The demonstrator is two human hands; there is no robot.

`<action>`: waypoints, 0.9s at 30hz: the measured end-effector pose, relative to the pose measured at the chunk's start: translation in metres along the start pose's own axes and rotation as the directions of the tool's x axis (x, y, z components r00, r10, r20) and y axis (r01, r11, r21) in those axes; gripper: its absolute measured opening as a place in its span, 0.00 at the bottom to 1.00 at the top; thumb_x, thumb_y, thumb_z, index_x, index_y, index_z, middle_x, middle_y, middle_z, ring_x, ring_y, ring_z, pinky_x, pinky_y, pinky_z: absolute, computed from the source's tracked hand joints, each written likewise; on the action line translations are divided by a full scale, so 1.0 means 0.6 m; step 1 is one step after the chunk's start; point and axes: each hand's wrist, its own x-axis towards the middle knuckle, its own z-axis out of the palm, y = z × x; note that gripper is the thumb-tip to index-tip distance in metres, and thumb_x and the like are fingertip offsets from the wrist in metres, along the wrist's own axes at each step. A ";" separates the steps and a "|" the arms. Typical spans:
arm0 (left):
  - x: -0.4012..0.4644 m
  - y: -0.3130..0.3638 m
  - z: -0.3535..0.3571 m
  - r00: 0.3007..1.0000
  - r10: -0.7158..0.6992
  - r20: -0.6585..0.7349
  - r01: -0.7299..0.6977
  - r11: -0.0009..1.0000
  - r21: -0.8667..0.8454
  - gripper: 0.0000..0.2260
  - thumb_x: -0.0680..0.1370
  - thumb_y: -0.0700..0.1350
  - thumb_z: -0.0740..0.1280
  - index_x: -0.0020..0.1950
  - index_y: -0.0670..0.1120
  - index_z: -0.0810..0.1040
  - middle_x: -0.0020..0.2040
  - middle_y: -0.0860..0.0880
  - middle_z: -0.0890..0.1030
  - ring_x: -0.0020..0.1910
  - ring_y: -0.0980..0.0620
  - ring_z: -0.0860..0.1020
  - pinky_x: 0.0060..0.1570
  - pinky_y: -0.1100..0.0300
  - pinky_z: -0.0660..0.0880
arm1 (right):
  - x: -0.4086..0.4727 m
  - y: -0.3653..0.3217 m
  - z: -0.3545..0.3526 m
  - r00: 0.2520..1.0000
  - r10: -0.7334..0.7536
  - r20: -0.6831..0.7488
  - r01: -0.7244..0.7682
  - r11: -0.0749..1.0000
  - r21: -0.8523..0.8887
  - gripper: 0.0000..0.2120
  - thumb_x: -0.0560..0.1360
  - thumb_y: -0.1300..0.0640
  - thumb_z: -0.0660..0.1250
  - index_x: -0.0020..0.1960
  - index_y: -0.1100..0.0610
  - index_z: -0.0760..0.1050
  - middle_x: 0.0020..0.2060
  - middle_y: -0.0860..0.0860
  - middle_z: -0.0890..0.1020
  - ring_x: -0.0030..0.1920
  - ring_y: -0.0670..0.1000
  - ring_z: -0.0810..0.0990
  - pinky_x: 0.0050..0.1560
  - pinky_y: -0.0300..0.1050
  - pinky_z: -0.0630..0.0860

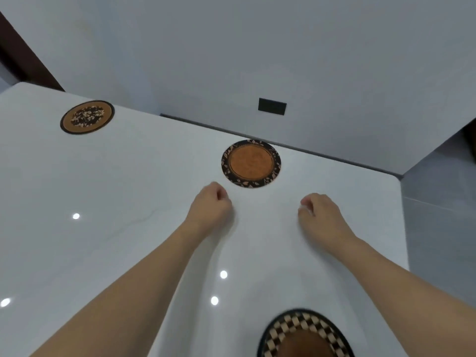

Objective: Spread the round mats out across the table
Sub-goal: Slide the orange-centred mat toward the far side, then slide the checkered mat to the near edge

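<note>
Three round mats lie apart on the glossy white table (103,191). One with a dark leaf-patterned rim and an orange centre (251,163) sits near the far edge. A brown mat with a speckled middle (87,117) lies at the far left. A checker-rimmed mat (305,333) lies at the near edge, cut off by the frame. My left hand (210,204) hovers just below and left of the orange-centred mat, fingers curled, holding nothing. My right hand (319,215) is to its lower right, also curled and holding nothing.
A grey wall runs behind the table with a black rectangular plate (272,106) on it. The table's right edge (403,215) drops to a grey floor. Ceiling lights reflect as bright spots on the tabletop.
</note>
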 end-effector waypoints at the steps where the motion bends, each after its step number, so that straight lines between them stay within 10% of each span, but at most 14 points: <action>1: -0.031 0.002 0.006 0.996 0.005 0.086 -0.015 0.994 0.111 0.08 0.72 0.41 0.62 0.48 0.46 0.77 0.49 0.48 0.79 0.50 0.46 0.77 0.52 0.49 0.77 | -0.025 0.008 -0.008 0.997 0.034 0.063 -0.031 0.999 -0.039 0.11 0.77 0.53 0.58 0.56 0.56 0.73 0.54 0.52 0.75 0.55 0.53 0.74 0.58 0.50 0.73; 7: -0.201 0.040 0.055 0.883 -0.085 0.461 -0.119 0.911 0.395 0.14 0.70 0.53 0.67 0.51 0.48 0.73 0.55 0.48 0.71 0.53 0.47 0.72 0.55 0.49 0.75 | -0.159 0.041 -0.043 0.906 0.225 0.358 -0.174 0.970 -0.169 0.09 0.77 0.51 0.57 0.48 0.56 0.69 0.41 0.50 0.75 0.37 0.48 0.74 0.36 0.42 0.70; 14: -0.323 0.027 0.108 0.861 -0.051 0.506 -0.283 0.780 0.559 0.31 0.67 0.58 0.74 0.63 0.43 0.69 0.60 0.45 0.67 0.59 0.44 0.68 0.56 0.49 0.74 | -0.265 0.030 -0.035 0.588 0.598 0.544 -0.396 0.800 -0.452 0.25 0.75 0.49 0.63 0.65 0.67 0.68 0.44 0.64 0.83 0.39 0.62 0.84 0.50 0.57 0.82; 20: -0.355 -0.006 0.096 0.920 0.030 0.391 -0.163 0.936 0.312 0.05 0.74 0.40 0.63 0.48 0.44 0.69 0.46 0.46 0.76 0.42 0.50 0.74 0.41 0.55 0.75 | -0.317 0.029 0.000 0.739 0.515 0.434 -0.480 0.855 -0.195 0.07 0.75 0.63 0.62 0.47 0.68 0.74 0.38 0.64 0.80 0.34 0.60 0.79 0.49 0.60 0.82; 27: -0.335 -0.070 -0.008 0.990 -0.081 0.115 0.069 0.992 0.104 0.07 0.75 0.38 0.64 0.52 0.46 0.73 0.47 0.47 0.78 0.45 0.49 0.76 0.35 0.61 0.70 | -0.311 -0.068 0.048 0.888 0.309 0.340 -0.324 0.946 -0.013 0.10 0.77 0.63 0.60 0.50 0.70 0.77 0.44 0.66 0.83 0.43 0.64 0.84 0.48 0.61 0.81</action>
